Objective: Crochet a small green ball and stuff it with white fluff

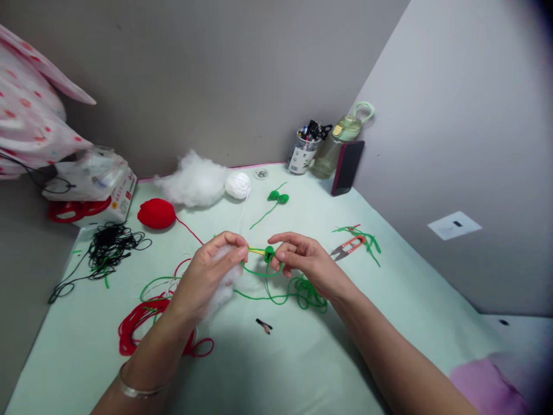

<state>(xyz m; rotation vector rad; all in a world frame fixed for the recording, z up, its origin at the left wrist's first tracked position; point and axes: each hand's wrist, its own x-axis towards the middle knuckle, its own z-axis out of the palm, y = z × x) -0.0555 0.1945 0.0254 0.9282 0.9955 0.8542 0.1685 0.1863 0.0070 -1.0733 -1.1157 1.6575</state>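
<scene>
Bare forearms reach in from the near side, a bracelet (138,393) on the left wrist. Judging by the hands, fine work on a small green yarn piece (269,254) is under way; the next move seems to call for steady tension, with the trailing loop kept clear. That piece lies between the hands, above the bench (302,363), right beside the right fingertips. The left hand (215,262) pinches a slim yellow item (258,251), finger and thumb closed; the right hand (305,256) appears to pinch the green piece, index finger raised, other fingers loosely curled.
</scene>
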